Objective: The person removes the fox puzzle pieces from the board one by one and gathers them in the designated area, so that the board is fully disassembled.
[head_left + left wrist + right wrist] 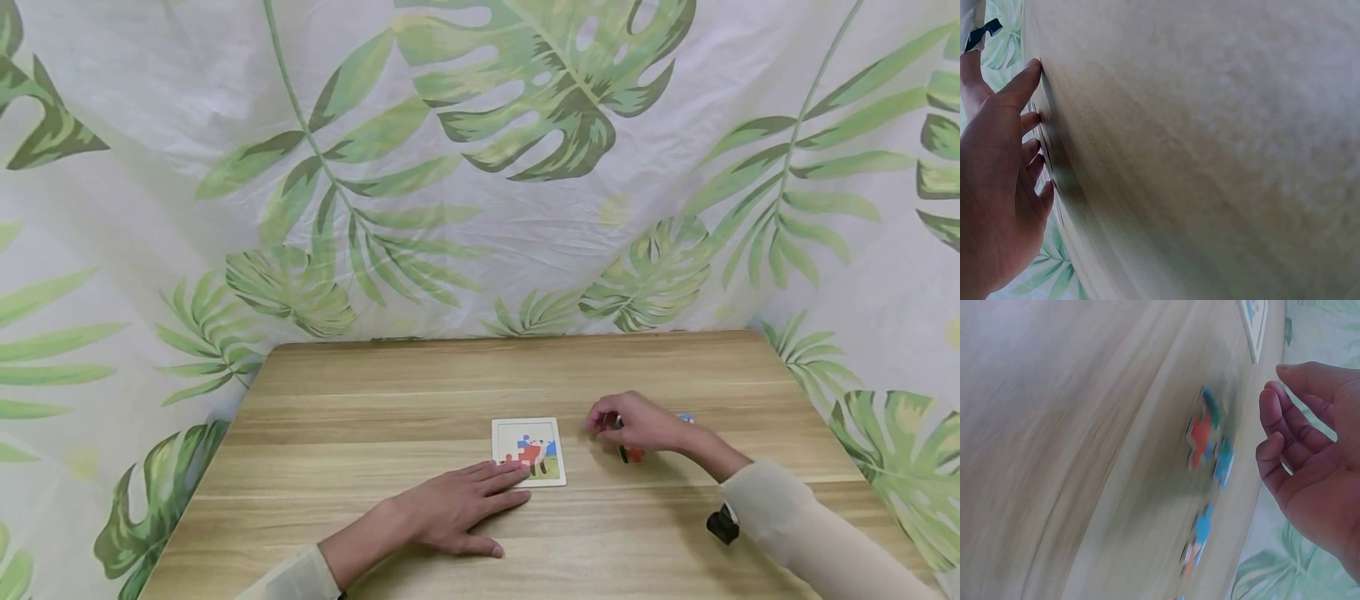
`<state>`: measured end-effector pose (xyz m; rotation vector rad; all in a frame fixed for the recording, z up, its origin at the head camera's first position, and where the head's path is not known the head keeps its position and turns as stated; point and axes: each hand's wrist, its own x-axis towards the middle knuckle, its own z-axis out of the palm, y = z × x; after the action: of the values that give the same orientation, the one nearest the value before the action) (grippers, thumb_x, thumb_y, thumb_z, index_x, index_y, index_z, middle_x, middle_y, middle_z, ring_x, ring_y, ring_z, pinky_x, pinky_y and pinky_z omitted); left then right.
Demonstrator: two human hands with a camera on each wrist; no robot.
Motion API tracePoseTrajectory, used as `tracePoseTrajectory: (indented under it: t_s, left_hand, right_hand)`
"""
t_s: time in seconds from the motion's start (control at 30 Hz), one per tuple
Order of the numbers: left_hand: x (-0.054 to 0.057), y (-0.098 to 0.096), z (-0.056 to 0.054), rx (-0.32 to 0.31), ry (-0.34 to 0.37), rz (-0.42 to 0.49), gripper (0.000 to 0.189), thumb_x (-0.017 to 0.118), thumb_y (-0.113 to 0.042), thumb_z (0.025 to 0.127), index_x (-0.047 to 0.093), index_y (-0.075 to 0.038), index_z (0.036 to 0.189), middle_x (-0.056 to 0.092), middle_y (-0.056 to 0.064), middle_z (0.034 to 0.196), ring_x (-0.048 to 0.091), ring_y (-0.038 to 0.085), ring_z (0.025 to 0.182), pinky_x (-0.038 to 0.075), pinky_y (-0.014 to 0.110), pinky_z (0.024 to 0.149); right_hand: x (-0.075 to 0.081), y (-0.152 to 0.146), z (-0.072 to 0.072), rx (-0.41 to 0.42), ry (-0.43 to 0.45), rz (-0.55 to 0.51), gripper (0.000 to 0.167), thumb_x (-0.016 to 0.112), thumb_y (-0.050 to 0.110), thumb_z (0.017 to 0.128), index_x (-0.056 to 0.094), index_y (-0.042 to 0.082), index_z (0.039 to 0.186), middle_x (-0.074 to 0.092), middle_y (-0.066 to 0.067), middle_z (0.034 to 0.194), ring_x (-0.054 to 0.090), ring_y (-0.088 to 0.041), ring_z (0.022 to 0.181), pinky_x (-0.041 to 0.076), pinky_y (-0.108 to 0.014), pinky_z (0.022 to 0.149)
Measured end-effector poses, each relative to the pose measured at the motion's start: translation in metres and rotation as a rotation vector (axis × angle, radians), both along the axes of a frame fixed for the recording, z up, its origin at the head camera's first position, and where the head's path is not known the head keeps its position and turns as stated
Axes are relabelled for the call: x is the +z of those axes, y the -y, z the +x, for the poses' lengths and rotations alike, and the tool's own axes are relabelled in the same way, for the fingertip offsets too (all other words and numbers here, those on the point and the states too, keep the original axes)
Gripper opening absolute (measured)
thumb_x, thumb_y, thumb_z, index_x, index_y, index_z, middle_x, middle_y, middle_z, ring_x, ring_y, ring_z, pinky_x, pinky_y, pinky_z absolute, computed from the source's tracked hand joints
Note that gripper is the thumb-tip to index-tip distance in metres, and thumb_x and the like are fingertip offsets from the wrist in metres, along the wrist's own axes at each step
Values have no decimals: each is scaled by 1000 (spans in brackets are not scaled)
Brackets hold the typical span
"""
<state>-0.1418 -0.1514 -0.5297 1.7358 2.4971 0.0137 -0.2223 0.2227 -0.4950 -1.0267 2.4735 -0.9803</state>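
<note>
A square puzzle board (555, 475) with a white border lies mid-table, showing part of a red and white animal. My left hand (468, 504) rests with its fingers extended over the board's lower left corner. Seen from the left wrist, that hand (1004, 156) lies along the tabletop. To the right of the board, my right hand (637, 422) hovers over loose puzzle pieces and partly hides them. In the right wrist view its fingers bend loosely and nothing shows between them; this hand (1316, 431) is apart from a red and green piece (1200, 434).
Other loose pieces lie near the right hand: a blue one (1224, 462) and a blue and orange one (1197, 534). The wooden table (337, 417) ends at a leaf-patterned cloth (450, 208) behind it. A small black object (723, 525) is at the right sleeve.
</note>
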Motion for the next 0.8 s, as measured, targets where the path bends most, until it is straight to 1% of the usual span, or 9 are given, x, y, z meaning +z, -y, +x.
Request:
tracePoseTrajectory:
  t_s: [0.33, 0.57, 0.8]
  left_hand:
    - [1, 1, 1, -7, -23, -2, 77, 39, -65, 109, 32, -17, 168, 22, 9, 176, 22, 24, 162, 25, 40, 130]
    - [1, 0, 0, -7, -4, -4, 76, 39, -65, 109, 31, -17, 168, 21, 9, 177, 20, 24, 163, 25, 40, 130]
    - [2, -1, 0, -8, -4, 4, 76, 40, -64, 109, 31, -17, 169, 19, 9, 177, 19, 25, 163, 24, 42, 131]
  right_hand:
    - [-4, 33, -6, 41, 22, -33, 15, 74, -2, 95, 76, 3, 109, 74, -4, 98, 64, -5, 86, 58, -27, 77]
    - [-7, 53, -8, 51, 19, -17, 16, 75, 3, 97, 76, 2, 112, 74, -5, 97, 65, -5, 87, 59, -26, 80]
    - [-6, 70, -10, 73, 6, -2, 19, 77, 1, 94, 75, 0, 114, 74, -5, 99, 66, -7, 89, 61, -31, 81]
